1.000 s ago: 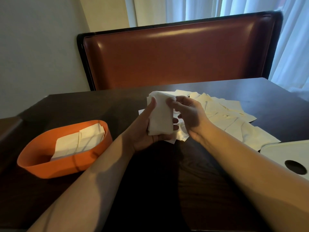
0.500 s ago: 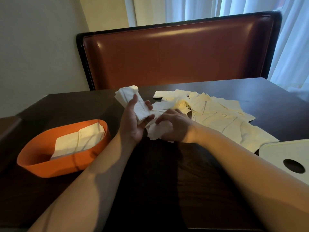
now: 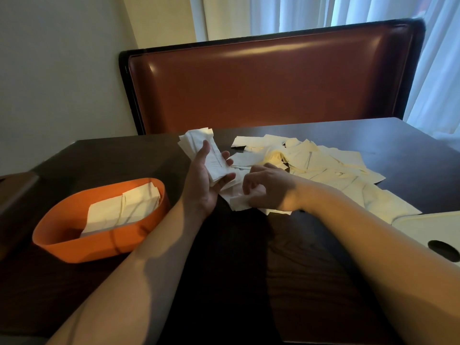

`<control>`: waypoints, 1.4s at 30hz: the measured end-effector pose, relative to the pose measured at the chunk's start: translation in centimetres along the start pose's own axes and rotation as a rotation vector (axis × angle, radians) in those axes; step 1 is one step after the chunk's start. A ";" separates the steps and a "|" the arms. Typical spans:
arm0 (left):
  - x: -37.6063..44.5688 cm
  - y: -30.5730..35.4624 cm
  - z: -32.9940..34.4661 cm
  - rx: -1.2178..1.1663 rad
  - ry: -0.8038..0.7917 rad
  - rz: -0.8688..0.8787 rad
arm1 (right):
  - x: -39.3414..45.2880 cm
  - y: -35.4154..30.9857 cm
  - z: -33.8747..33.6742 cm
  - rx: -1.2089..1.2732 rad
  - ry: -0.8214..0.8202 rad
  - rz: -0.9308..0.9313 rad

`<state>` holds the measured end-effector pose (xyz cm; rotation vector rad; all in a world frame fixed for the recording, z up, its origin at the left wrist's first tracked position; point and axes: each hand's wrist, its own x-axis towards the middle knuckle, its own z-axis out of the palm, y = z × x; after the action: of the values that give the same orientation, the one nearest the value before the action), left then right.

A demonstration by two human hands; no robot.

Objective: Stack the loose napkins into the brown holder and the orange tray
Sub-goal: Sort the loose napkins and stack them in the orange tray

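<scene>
My left hand point(image 3: 205, 181) grips a small stack of white napkins point(image 3: 199, 145) above the dark table point(image 3: 249, 270), thumb across the top. My right hand point(image 3: 267, 188) lies just to its right, palm down, fingers curled and pinching a loose napkin point(image 3: 236, 204) on the table. A spread of loose napkins point(image 3: 323, 165) covers the table behind and right of that hand. The orange tray point(image 3: 82, 247) sits at the left with a stack of napkins point(image 3: 124, 210) inside. No brown holder can be made out with certainty.
A red-brown padded bench back point(image 3: 268, 83) stands behind the table, with curtains behind it. A white lid with a dark hole point(image 3: 433, 230) lies at the right edge. A dark brown object point(image 3: 15, 192) sits at the far left, cut off by the frame.
My left hand carried the napkin stack left and slightly up. My right hand let go of the stack, dropped to the table and took hold of a loose napkin.
</scene>
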<state>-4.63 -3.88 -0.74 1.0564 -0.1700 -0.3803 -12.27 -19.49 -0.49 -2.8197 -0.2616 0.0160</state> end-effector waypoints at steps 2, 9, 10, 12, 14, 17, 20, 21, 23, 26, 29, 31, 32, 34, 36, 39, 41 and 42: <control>0.1 0.0 0.0 0.001 0.012 -0.005 | -0.3 0.4 -0.4 0.068 0.019 -0.020; 0.1 0.0 0.0 -0.004 0.007 -0.014 | -1.0 0.9 -0.8 0.182 -0.023 0.006; 0.1 0.0 0.0 -0.004 0.002 -0.013 | -1.1 0.7 -0.9 0.166 -0.088 0.042; 0.1 0.0 -0.1 -0.003 0.001 -0.011 | -1.2 0.3 -1.0 0.085 -0.171 0.109; 0.1 -0.1 -0.1 0.007 0.002 -0.011 | -1.0 0.0 -0.9 0.002 -0.161 0.112; 0.1 -0.2 -0.1 0.015 0.006 -0.006 | -0.7 0.0 -0.7 -0.061 -0.095 0.062; 0.2 -0.1 0.0 0.017 0.025 -0.005 | -0.8 0.4 -0.9 -0.009 -0.081 0.028; 0.2 -0.1 0.0 0.016 0.028 -0.006 | -0.9 0.7 -1.0 0.030 -0.075 0.021; 0.3 -0.2 0.0 0.018 0.025 -0.002 | -1.0 1.0 -1.2 0.110 -0.059 0.015; 0.3 -0.3 -0.1 0.025 0.011 0.009 | -1.0 1.5 -1.1 0.196 -0.039 -0.010; 0.4 -0.4 -0.1 0.023 -0.004 0.013 | -1.0 2.0 -1.1 0.327 -0.008 -0.006; 0.4 -0.3 -0.1 0.013 -0.009 0.011 | -1.1 2.3 -1.1 0.432 0.054 0.008; 0.3 -0.3 -0.1 0.014 -0.009 0.011 | -1.1 2.4 -1.1 0.491 0.092 0.014; 0.2 -0.3 -0.1 0.032 -0.003 0.014 | -1.2 2.3 -1.1 0.642 0.158 0.034; 0.1 -0.2 0.1 0.060 0.001 0.022 | -1.3 2.2 -1.3 0.822 0.219 0.038; 0.2 -0.3 0.1 0.123 -0.026 0.020 | -1.5 1.9 -1.9 1.109 0.272 0.002; 0.1 -0.5 0.0 0.190 -0.061 0.027 | -1.7 1.5 -2.1 1.364 0.235 -0.005; 0.1 -0.6 -0.1 0.212 -0.089 0.021 | -1.8 1.3 -2.2 1.464 0.206 -0.004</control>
<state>-4.64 -4.11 -1.28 1.2466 -0.3059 -0.3963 -13.67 -21.74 1.19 -1.3501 -0.1101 -0.0595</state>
